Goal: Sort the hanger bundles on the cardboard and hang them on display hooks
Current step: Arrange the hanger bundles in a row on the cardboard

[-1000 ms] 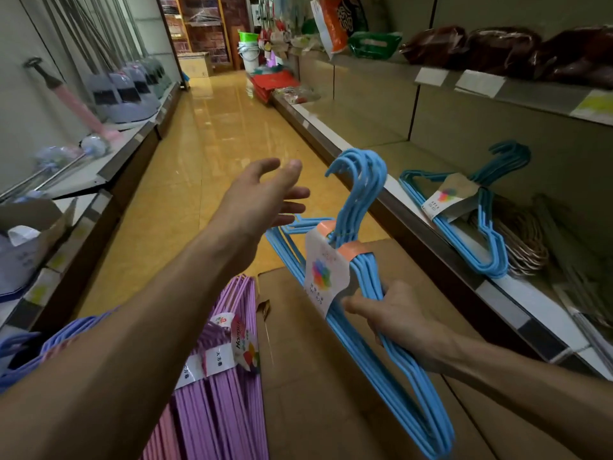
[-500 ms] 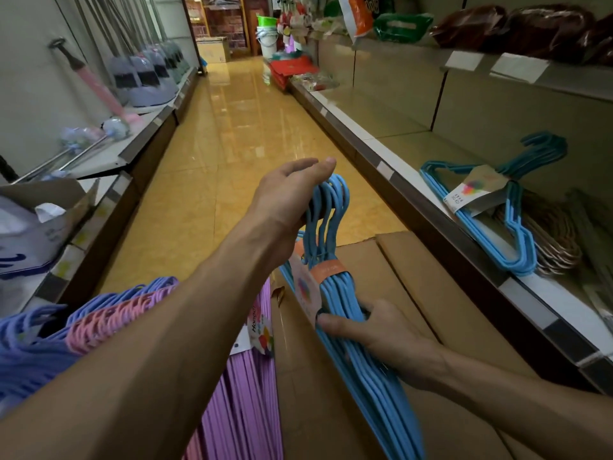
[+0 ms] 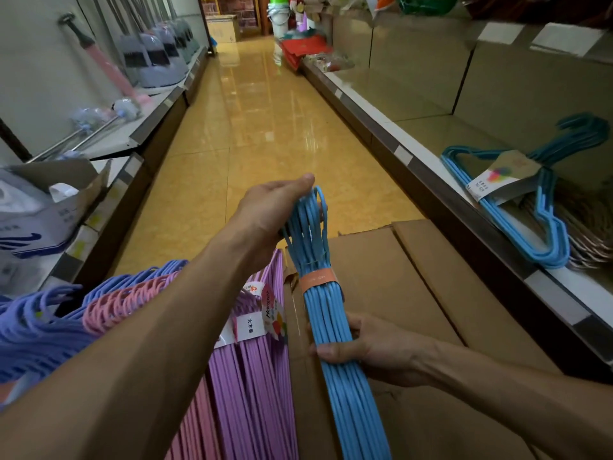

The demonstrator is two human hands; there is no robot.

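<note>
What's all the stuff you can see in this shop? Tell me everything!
Blue hanger bundle: one, blue with an orange band, held over the cardboard.
Cardboard: brown, flattened, on the floor ahead.
Purple hanger bundles: several, purple, left of the cardboard.
Loose hangers: many, lilac and pink, far left.
Shelf bundle: one, blue, lying on the right shelf.
Mops: a few, pale, on the left shelf.
Left hand: on the hook ends.
Right hand: gripping the bundle's middle.

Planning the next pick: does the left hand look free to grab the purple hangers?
Probably not yet: the left hand grips the blue hangers' hooks, though the purple hangers lie right below its arm.
</note>
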